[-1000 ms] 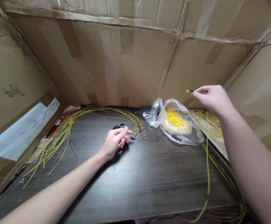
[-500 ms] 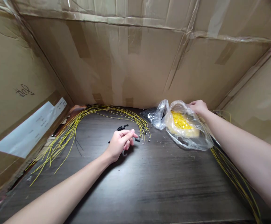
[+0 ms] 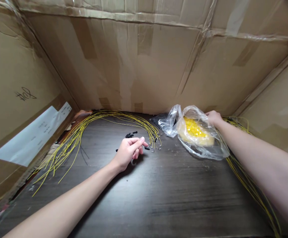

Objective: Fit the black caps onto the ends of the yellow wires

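My left hand [image 3: 130, 150] hovers over the middle of the dark table, thumb against the curled fingers; whatever it may hold is too small to make out. Just behind it lie small black sleeve-like pieces [image 3: 129, 136]. To its right are the metal-tipped ends of a bundle of yellow wires [image 3: 101, 113]. My right hand [image 3: 214, 118] reaches behind the clear plastic bag [image 3: 203, 152] of small yellow pieces [image 3: 195, 128], its fingers hidden by the bag. A second bundle of yellow wires [image 3: 245, 177] runs beneath my right forearm.
Tall cardboard walls [image 3: 124, 66] enclose the table [image 3: 144, 205] at the back and both sides. Beside the yellow pieces stands another clear bag [image 3: 172, 124] with small black parts. A white paper label [image 3: 32, 135] is stuck on the left wall.
My right hand has shifted slightly right and down behind the bag, with fewer of its fingers showing. The view has moved a little; my left hand keeps its pose.
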Demonstrator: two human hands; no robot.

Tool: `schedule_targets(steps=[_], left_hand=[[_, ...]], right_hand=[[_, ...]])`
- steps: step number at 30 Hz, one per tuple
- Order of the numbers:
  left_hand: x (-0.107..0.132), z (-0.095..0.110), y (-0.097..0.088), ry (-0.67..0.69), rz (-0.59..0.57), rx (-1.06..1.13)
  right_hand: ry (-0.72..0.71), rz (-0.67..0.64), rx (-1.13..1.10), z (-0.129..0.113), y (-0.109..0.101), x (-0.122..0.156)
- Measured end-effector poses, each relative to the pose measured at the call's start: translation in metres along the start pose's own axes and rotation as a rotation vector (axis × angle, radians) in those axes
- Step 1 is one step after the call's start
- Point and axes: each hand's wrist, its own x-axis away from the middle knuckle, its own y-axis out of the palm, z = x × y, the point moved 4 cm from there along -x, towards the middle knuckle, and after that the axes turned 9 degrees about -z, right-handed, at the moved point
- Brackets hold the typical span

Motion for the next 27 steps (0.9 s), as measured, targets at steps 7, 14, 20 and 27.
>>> schedule_targets(steps=[7,14,20,27], left_hand=[[-0.001,0.0,-0.001,-0.015,0.009,0.005],[0.0,0.001,0.0,-0.006,0.016,-0.006],[0.0,0.0,0.0,-0.006,0.017,-0.012],[-0.001,-0.001,-0.001,0.003,0.004,-0.018]], right_hand=[[-0.103,0.388,-0.095,-0.029,-0.066,0.031],[-0.378,-0.052,-0.364,-0.075,0.007,0.112],[-0.349,-0.001,-0.106,-0.07,0.034,0.112],[-0.244,-0.111,0.049,-0.066,0.044,0.086]])
